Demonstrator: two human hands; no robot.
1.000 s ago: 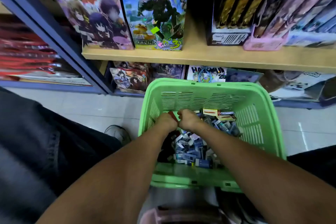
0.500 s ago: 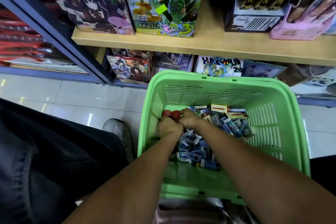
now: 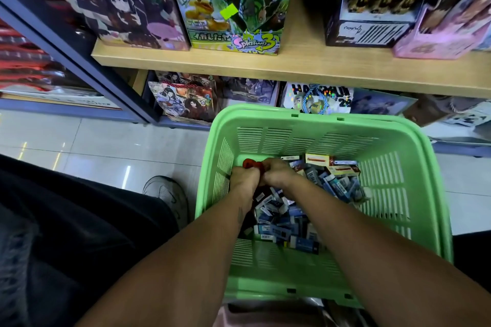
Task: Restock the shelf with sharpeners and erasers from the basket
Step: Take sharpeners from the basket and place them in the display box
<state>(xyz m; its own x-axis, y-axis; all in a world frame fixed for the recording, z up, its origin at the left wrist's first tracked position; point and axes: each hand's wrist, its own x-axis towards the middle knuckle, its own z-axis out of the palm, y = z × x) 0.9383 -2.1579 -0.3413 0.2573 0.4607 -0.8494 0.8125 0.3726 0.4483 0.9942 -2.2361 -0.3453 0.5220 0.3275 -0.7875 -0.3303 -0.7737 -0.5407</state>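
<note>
- Head view: left hand and right hand are seen curled together, touching, gripping small red pieces, probably sharpeners, at the far-left inside of the green basket.
- Blue-white erasers are heaped just right of and below both hands.
- The shelf lies ahead, above the basket.

Wooden shelf: runs across the view from ten to three o'clock.
On the shelf: illustrated boxes standing upright, among them a Splatoon 3 box at twelve, a dark barcode box at one, and a pink box touching it at two.
Tiled floor: glossy, at nine o'clock; a grey shoe rests on it.
</note>
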